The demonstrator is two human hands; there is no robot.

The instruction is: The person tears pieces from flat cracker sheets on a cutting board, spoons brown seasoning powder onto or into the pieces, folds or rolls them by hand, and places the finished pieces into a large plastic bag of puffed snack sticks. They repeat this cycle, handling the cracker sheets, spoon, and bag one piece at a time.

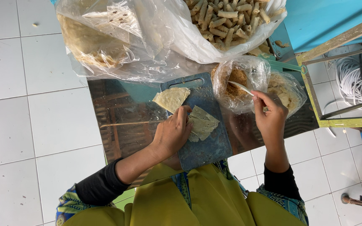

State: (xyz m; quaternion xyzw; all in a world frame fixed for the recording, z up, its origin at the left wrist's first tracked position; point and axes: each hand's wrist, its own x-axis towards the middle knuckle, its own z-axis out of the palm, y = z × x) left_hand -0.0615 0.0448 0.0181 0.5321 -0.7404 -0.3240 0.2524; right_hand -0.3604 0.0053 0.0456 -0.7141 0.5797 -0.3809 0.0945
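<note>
White spoon in right hand

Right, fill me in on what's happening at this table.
A person is working at a blue cutting board on a metal table. The left hand presses on a stack of thin wrapper pieces. The right hand holds a white spoon reaching into a clear bag of brown filling. A bag of finished rolls sits behind.
</note>
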